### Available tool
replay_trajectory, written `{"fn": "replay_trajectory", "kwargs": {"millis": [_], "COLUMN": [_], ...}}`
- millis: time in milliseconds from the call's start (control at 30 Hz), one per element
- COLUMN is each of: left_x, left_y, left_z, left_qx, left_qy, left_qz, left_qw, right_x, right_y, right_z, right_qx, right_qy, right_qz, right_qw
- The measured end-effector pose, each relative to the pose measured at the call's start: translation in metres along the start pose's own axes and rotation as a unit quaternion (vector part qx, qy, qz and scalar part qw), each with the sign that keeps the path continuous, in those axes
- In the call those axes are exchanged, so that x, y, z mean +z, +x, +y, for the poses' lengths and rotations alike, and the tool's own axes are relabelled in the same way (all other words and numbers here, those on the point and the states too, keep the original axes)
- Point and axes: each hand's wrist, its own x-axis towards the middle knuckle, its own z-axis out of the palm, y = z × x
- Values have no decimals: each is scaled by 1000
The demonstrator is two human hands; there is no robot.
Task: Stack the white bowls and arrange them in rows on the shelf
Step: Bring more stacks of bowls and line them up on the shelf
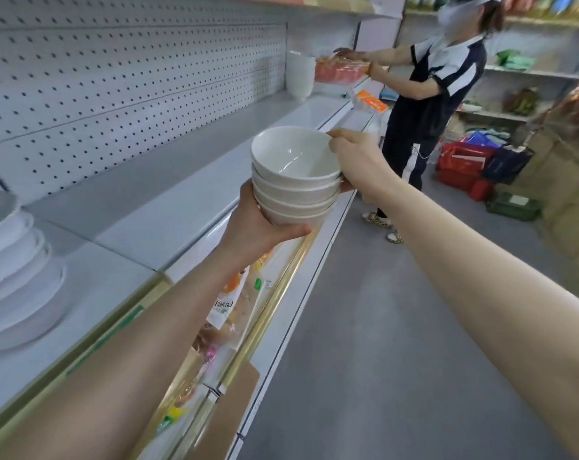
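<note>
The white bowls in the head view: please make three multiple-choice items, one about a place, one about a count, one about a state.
1. Where is the held stack of bowls?
A. in the air by the front edge of the shelf
B. on the floor
C. on the top shelf

2. How many bowls are in it?
A. two
B. four
C. seven

3. How is it held?
A. by one hand only
B. by no hand
C. by both hands

Answers: 1 A, it hangs clear of the shelf surface; 2 B, four rims show; 3 C, the left hand cups the bottom and the right hand grips the side.
</note>
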Motion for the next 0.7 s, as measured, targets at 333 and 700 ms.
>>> {"fn": "replay_trajectory", "kwargs": {"millis": [333, 700], "left_x": [69, 148], "left_y": [123, 263], "left_z": [-31, -43], "left_qx": [-19, -59], "left_qy": [10, 66], "left_qz": [62, 147], "left_qw": [998, 985], "right_x": [-24, -69], "right_y": [156, 324], "right_z": [60, 98], "right_qx": [-46, -72], "right_qy": [-13, 9], "right_qz": [-49, -129], "right_qw": [998, 989]}}
